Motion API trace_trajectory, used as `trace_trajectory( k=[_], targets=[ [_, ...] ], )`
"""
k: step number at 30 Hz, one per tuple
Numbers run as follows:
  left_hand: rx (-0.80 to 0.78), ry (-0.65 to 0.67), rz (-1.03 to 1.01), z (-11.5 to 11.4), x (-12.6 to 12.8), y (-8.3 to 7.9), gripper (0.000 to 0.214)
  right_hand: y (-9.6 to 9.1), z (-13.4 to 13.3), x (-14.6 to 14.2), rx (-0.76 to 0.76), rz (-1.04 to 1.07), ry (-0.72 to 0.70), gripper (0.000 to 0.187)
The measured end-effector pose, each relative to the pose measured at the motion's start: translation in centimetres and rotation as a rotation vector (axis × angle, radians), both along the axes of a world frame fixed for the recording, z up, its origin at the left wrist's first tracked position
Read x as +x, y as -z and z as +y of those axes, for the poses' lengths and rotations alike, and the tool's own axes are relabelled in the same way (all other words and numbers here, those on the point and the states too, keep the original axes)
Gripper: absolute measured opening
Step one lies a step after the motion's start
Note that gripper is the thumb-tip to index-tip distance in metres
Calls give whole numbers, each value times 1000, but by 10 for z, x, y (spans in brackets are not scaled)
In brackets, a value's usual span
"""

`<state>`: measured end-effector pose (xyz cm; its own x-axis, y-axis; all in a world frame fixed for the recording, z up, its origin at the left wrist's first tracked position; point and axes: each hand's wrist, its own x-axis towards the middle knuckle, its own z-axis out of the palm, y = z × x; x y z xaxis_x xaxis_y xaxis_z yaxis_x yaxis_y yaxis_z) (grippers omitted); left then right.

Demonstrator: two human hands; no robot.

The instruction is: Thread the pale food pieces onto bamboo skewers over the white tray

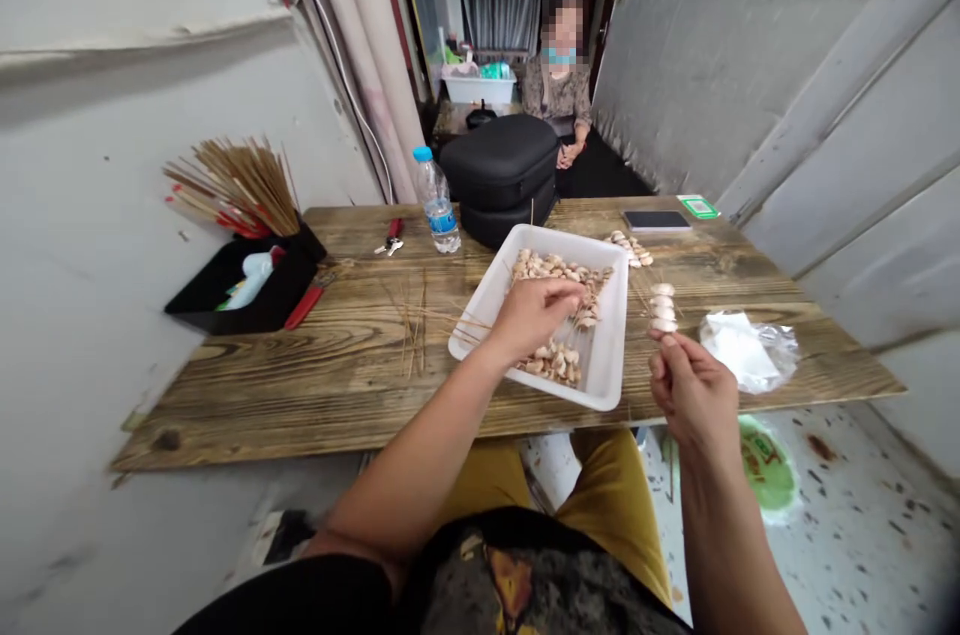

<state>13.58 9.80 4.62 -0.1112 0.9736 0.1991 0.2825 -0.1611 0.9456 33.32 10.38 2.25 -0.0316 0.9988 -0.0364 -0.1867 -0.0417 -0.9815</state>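
Facing a wooden bench (337, 405), we look down on pale, mushroom-like pieces (553, 364) heaped in a white tray (606, 355). The right hand (696, 393) pinches the lower part of a loaded skewer (663, 308) between thumb and fingers; four pieces stack upright on it, just right of the tray. The left hand (538, 312) reaches over the tray, fingers bent close together above the heap; we cannot make out whether it grips a piece. We judge the step in hand to be threading, and the next move to call for a firm pinch on one piece and a steady skewer. Bare skewers (414, 340) lie left of the tray.

We can read no brand: lettering on the bottle (437, 205)'s blue label is too small, a green card (699, 206) near the far edge bears a code-like square, and the round green floor marking (766, 465) is illegible.
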Motion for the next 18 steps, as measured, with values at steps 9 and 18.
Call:
trace_trajectory(
  k=[9,18],
  targets=[
    [-283,433,1291,14,24,-8,13,10,-3,6,-70,38,-48,39],
    [-136,411,992,17,-20,-39,19,9,-11,-8,-24,202,-20,36]
  ],
)
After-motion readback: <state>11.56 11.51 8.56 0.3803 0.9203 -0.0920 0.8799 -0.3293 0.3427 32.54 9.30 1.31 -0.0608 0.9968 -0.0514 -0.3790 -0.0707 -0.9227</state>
